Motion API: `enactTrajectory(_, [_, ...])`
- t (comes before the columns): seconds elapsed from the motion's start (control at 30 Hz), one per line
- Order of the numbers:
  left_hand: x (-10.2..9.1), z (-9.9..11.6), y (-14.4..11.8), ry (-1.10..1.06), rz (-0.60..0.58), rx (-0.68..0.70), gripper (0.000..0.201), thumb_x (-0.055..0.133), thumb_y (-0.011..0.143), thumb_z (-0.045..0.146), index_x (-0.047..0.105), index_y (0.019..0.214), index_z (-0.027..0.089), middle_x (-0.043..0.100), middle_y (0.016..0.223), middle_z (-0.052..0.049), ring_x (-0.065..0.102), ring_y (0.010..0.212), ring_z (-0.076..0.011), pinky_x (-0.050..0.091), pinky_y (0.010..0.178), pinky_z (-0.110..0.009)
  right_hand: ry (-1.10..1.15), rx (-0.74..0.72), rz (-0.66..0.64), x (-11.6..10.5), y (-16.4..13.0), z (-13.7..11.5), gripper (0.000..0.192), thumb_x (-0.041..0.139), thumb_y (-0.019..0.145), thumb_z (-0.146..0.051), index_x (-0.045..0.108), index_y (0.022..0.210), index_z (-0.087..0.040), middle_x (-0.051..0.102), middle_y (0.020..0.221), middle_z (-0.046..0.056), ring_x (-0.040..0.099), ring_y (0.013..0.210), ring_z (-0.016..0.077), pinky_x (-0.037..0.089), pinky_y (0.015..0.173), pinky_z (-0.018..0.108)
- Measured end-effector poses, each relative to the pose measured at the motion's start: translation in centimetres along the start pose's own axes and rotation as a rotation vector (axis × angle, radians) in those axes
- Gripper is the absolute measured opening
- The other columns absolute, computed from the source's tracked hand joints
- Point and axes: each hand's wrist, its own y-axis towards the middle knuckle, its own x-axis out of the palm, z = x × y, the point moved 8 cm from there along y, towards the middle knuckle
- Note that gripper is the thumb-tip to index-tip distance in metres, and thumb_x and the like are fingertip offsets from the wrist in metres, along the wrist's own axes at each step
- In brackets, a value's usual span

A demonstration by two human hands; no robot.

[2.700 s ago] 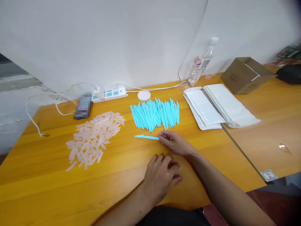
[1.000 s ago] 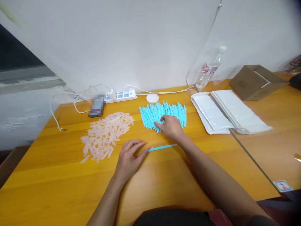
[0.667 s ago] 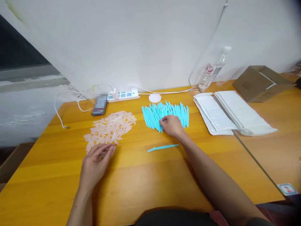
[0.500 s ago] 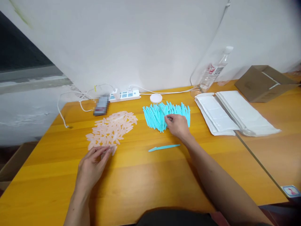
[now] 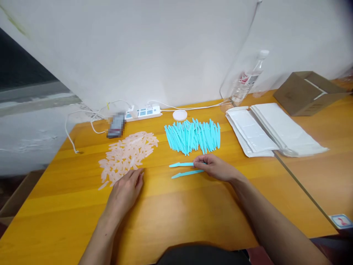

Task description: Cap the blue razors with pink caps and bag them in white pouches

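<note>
My right hand point(image 5: 213, 166) pinches the handle end of a turquoise eyebrow razor point(image 5: 180, 164), its slim blade end pointing left. Just below it on the table lies a second turquoise eyebrow razor point(image 5: 187, 173), almost parallel and partly beside my fingers. Behind them is a pile of the same turquoise razors point(image 5: 190, 136). My left hand point(image 5: 125, 189) rests at the near edge of a spread of pale pink translucent caps point(image 5: 129, 152). Its fingers are curled together, and whatever they may hold is hidden.
A power strip point(image 5: 143, 112) with white cables runs along the wall, beside a blurred phone-like device point(image 5: 116, 125). A round white disc point(image 5: 179, 115) sits behind the razors. To the right are white plastic packets point(image 5: 286, 129), a clear bottle point(image 5: 246, 84) and a cardboard box point(image 5: 303, 92).
My right hand has come back from the pile toward me with a razor, now above the one lying there. My left hand has shifted right along the caps, its fingers drawn together.
</note>
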Motion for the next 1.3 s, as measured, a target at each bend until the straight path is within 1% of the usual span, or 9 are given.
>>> enactTrajectory(0.17, [0.2,0.3,1.3,-0.145,-0.041,-0.051,0.03,0.047,0.095,0.032,0.072,0.107,0.022,0.073,0.099,-0.008,0.071,0.084,-0.0232,0.053,0.077,-0.034,0.0,0.001,0.023,-0.1,0.2,0.6,0.039,0.056,0.088,-0.055,0.065,0.084,-0.016,0.049,0.071,-0.003,0.038,0.062,0.011,0.028,0.057,0.026])
enactTrajectory(0.27, [0.7,-0.7,1.4,-0.522,-0.027,-0.208,0.026,0.059,0.089,0.043,0.07,0.093,0.02,0.075,0.087,-0.006,0.07,0.075,-0.0198,0.054,0.071,-0.03,0.009,0.005,0.016,0.0,0.1,0.6,0.037,0.057,0.088,-0.052,0.065,0.085,-0.016,0.049,0.071,-0.003,0.037,0.062,0.0108,0.029,0.057,0.026])
enactTrajectory(0.37, [1.7,-0.5,1.4,-0.934,-0.02,-0.349,0.038,0.068,0.083,0.051,0.071,0.098,0.016,0.076,0.081,-0.006,0.069,0.069,-0.0175,0.056,0.068,-0.029,0.012,0.015,-0.014,0.2,0.0,0.5,0.034,0.059,0.087,-0.05,0.065,0.084,-0.016,0.047,0.07,-0.004,0.035,0.061,0.0102,0.027,0.056,0.025])
enactTrajectory(0.5, [2.6,1.5,1.8,-1.149,-0.017,-0.4,0.045,0.077,0.078,0.051,0.076,0.105,0.015,0.079,0.085,-0.008,0.073,0.075,-0.0187,0.059,0.077,-0.032,0.017,0.023,-0.046,0.3,-0.1,0.5,0.035,0.058,0.089,-0.051,0.065,0.085,-0.017,0.045,0.068,-0.005,0.032,0.059,0.0098,0.024,0.053,0.025])
enactTrajectory(0.67, [2.7,3.0,2.2,-1.138,0.053,-0.334,0.04,0.08,0.076,0.05,0.079,0.101,0.018,0.079,0.094,-0.009,0.073,0.08,-0.0205,0.06,0.078,-0.032,0.02,0.013,-0.032,-0.1,0.0,0.7,0.038,0.058,0.089,-0.054,0.064,0.084,-0.017,0.045,0.068,-0.005,0.033,0.058,0.0095,0.025,0.053,0.025])
enactTrajectory(0.77, [2.9,3.3,2.0,-1.086,0.051,-0.274,0.033,0.075,0.082,0.048,0.08,0.097,0.019,0.077,0.085,-0.006,0.07,0.075,-0.0171,0.057,0.073,-0.027,0.021,0.009,-0.025,-0.2,-0.1,0.5,0.037,0.059,0.088,-0.053,0.064,0.082,-0.017,0.044,0.067,-0.005,0.032,0.058,0.0094,0.025,0.053,0.025])
enactTrajectory(0.87, [3.5,3.2,1.8,-1.07,0.031,-0.278,0.033,0.069,0.087,0.049,0.079,0.091,0.018,0.071,0.071,-0.002,0.063,0.066,-0.0139,0.052,0.066,-0.023,0.021,0.016,-0.033,-0.2,-0.2,0.4,0.036,0.059,0.088,-0.052,0.064,0.082,-0.017,0.042,0.066,-0.006,0.031,0.058,0.009,0.024,0.052,0.025])
enactTrajectory(1.13, [4.3,5.5,2.1,-1.085,-0.067,-0.29,0.037,0.066,0.089,0.052,0.076,0.086,0.016,0.068,0.069,-0.002,0.061,0.063,-0.0144,0.048,0.061,-0.023,-0.001,0.021,-0.068,0.5,-0.3,0.3,0.037,0.058,0.089,-0.053,0.064,0.086,-0.017,0.04,0.064,-0.007,0.03,0.055,0.0083,0.023,0.049,0.024])
enactTrajectory(1.3, [2.3,9.0,1.8,-0.906,-0.007,0.039,0.025,0.064,0.094,0.04,0.077,0.104,0.022,0.073,0.091,-0.007,0.065,0.077,-0.0175,0.051,0.069,-0.027,-0.122,-0.064,-0.079,0.3,-1.0,-0.6,0.031,0.057,0.091,-0.046,0.067,0.084,-0.018,0.048,0.064,-0.005,0.038,0.057,0.01,0.028,0.052,0.024])
